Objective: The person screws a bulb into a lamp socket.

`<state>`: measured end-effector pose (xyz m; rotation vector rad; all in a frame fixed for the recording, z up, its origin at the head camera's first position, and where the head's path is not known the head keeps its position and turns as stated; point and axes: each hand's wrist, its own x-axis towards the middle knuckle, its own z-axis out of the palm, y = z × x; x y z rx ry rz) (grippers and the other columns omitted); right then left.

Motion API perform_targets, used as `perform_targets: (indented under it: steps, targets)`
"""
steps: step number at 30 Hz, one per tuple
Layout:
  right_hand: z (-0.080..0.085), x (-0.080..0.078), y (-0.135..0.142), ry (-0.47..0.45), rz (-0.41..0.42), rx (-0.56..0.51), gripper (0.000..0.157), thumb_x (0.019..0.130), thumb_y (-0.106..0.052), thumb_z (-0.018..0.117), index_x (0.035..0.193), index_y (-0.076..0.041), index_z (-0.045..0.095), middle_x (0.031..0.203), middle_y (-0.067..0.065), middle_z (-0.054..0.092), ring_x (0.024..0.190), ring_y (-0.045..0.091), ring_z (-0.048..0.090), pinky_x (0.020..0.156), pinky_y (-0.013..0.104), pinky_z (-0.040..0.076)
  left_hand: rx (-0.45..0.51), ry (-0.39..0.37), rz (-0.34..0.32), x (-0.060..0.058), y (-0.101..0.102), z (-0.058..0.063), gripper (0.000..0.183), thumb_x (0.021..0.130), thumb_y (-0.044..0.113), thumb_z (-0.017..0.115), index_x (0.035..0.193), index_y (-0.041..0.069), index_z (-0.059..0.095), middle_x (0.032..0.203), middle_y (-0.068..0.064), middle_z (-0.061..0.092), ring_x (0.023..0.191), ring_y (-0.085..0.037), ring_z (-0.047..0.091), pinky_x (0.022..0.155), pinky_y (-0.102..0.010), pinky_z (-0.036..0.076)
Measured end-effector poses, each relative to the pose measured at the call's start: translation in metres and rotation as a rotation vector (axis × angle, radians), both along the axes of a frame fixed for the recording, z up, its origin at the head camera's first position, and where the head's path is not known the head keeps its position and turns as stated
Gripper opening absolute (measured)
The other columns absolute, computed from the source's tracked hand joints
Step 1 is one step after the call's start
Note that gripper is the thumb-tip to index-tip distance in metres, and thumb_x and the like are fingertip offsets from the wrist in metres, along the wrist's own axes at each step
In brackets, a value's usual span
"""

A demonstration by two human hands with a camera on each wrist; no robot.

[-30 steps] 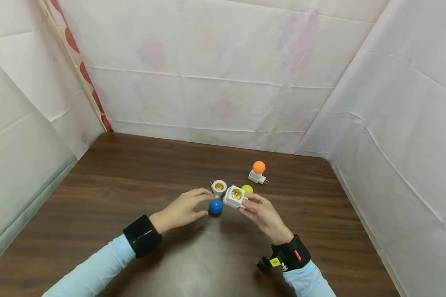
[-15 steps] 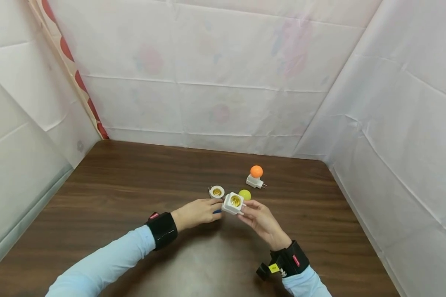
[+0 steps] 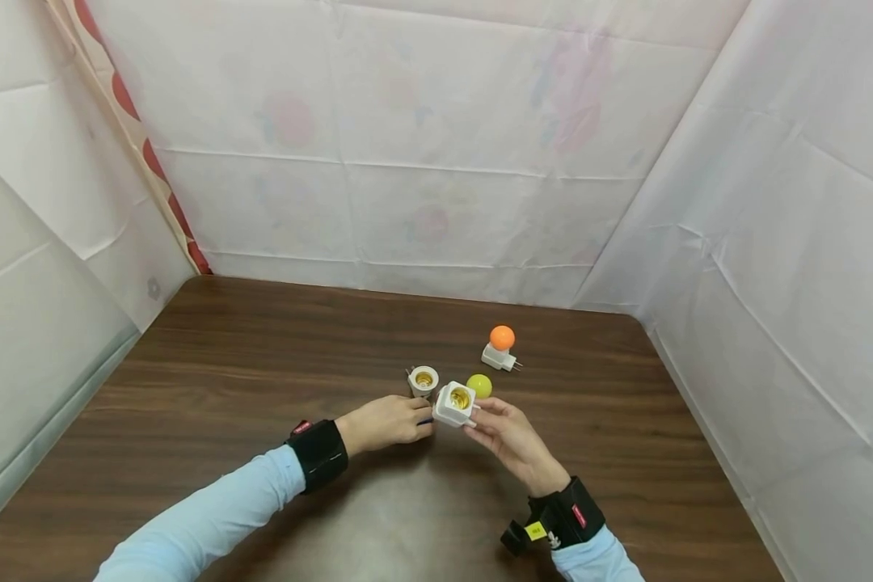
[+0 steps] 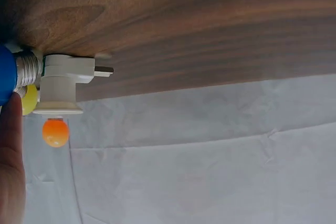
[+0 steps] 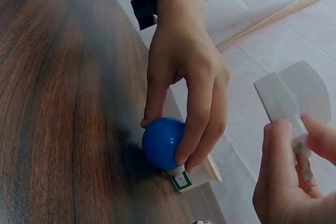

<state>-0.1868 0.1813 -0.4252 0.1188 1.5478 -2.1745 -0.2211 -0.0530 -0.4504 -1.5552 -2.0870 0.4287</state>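
Note:
My left hand [image 3: 387,423] grips a blue light bulb [image 5: 161,142] low over the wooden table; in the head view the fingers cover most of it. The bulb's metal screw base [image 4: 27,69] shows in the left wrist view, close beside a white plug-in lamp socket [image 3: 423,380] on the table. A second white plug-in socket [image 3: 454,406] is held up by my right hand [image 3: 515,446], its brass-coloured opening facing up. Fingers and thumb pinch this socket near its plug prongs [image 5: 303,162].
Just behind the held socket, a yellow bulb [image 3: 479,385] lies on the table [image 3: 298,331]. Farther back stands an orange bulb [image 3: 502,337] in a white plug-in socket [image 3: 500,356]. Pale cloth sheets [image 3: 436,162] hang around the table's back and sides.
My left hand has moved right, from beside the blue bulb to a grip on it. The right hand keeps its socket in nearly the same place. The head view has shifted slightly.

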Motion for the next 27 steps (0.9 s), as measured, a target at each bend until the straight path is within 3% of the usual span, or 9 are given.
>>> perform_targets:
  steps: [4, 5, 8, 10, 13, 16, 19, 21, 27]
  targets:
    - [0.000, 0.000, 0.000, -0.005, -0.001, -0.007, 0.020, 0.087, -0.005, 0.059, 0.107, -0.003, 0.054, 0.106, 0.009, 0.055, 0.090, 0.015, 0.062, 0.080, 0.023, 0.052, 0.068, -0.089, 0.029, 0.002, -0.005, 0.002, 0.029, 0.080, 0.015, 0.068, 0.108, 0.015, 0.062, 0.109, -0.001, 0.062, 0.101, -0.014, 0.058, 0.079, -0.022, 0.052]
    - [0.001, -0.001, 0.000, -0.009, 0.001, -0.006, 0.021, 0.088, -0.004, 0.059, 0.108, -0.003, 0.053, 0.107, 0.009, 0.055, 0.090, 0.015, 0.062, 0.081, 0.023, 0.052, 0.106, -0.145, 0.051, 0.002, -0.007, 0.003, 0.032, 0.079, 0.014, 0.070, 0.110, 0.013, 0.062, 0.112, -0.003, 0.062, 0.104, -0.015, 0.058, 0.081, -0.024, 0.052]
    - [0.002, -0.002, 0.001, -0.019, 0.003, 0.013, 0.028, 0.088, -0.005, 0.059, 0.114, 0.000, 0.049, 0.110, 0.011, 0.053, 0.091, 0.016, 0.061, 0.082, 0.024, 0.052, 0.307, -0.412, 0.167, 0.001, -0.013, 0.010, 0.042, 0.077, 0.015, 0.073, 0.116, 0.009, 0.060, 0.116, -0.006, 0.062, 0.106, -0.018, 0.059, 0.085, -0.029, 0.051]
    - [0.003, -0.006, 0.000, -0.025, 0.003, 0.037, 0.032, 0.088, -0.006, 0.059, 0.117, 0.002, 0.048, 0.112, 0.013, 0.051, 0.090, 0.016, 0.061, 0.082, 0.025, 0.052, 0.490, -0.601, 0.271, -0.002, -0.016, 0.022, 0.047, 0.075, 0.016, 0.075, 0.118, 0.007, 0.059, 0.116, -0.008, 0.062, 0.105, -0.020, 0.060, 0.087, -0.033, 0.051]
    - [0.003, -0.014, -0.001, -0.021, 0.004, 0.071, 0.032, 0.087, -0.005, 0.060, 0.116, 0.003, 0.048, 0.112, 0.015, 0.048, 0.089, 0.016, 0.059, 0.081, 0.025, 0.053, 0.752, -0.818, 0.398, -0.008, -0.020, 0.049, 0.049, 0.076, 0.018, 0.075, 0.120, 0.006, 0.058, 0.117, -0.010, 0.062, 0.103, -0.021, 0.061, 0.086, -0.035, 0.051]
    - [0.003, -0.023, -0.001, -0.021, 0.005, 0.105, 0.033, 0.086, -0.005, 0.061, 0.116, 0.004, 0.048, 0.111, 0.015, 0.048, 0.088, 0.016, 0.059, 0.081, 0.024, 0.052, 0.909, -0.968, 0.430, -0.010, -0.023, 0.078, 0.051, 0.079, 0.020, 0.072, 0.124, 0.005, 0.055, 0.122, -0.013, 0.058, 0.104, -0.024, 0.061, 0.085, -0.036, 0.052]
    - [0.003, -0.031, -0.004, -0.036, 0.012, 0.146, 0.036, 0.086, -0.005, 0.061, 0.118, 0.004, 0.048, 0.107, 0.014, 0.052, 0.086, 0.015, 0.061, 0.081, 0.025, 0.053, 0.950, -1.081, 0.390, -0.010, -0.021, 0.098, 0.052, 0.080, 0.021, 0.071, 0.126, 0.006, 0.053, 0.123, -0.013, 0.057, 0.106, -0.024, 0.061, 0.086, -0.034, 0.051]
    - [0.004, -0.037, -0.007, -0.026, 0.029, 0.167, 0.035, 0.086, -0.006, 0.061, 0.118, 0.004, 0.049, 0.102, 0.012, 0.055, 0.084, 0.014, 0.063, 0.081, 0.026, 0.053, 0.916, -1.116, 0.360, -0.011, -0.019, 0.106, 0.053, 0.080, 0.022, 0.071, 0.127, 0.006, 0.052, 0.123, -0.013, 0.057, 0.107, -0.024, 0.060, 0.087, -0.034, 0.051]
    - [0.007, -0.050, -0.016, 0.022, 0.068, 0.186, 0.031, 0.087, -0.004, 0.060, 0.115, 0.005, 0.050, 0.093, 0.009, 0.060, 0.082, 0.014, 0.065, 0.081, 0.027, 0.053, 0.796, -1.115, 0.343, -0.016, -0.009, 0.118, 0.052, 0.080, 0.022, 0.071, 0.126, 0.005, 0.053, 0.119, -0.011, 0.060, 0.105, -0.021, 0.061, 0.085, -0.031, 0.052]
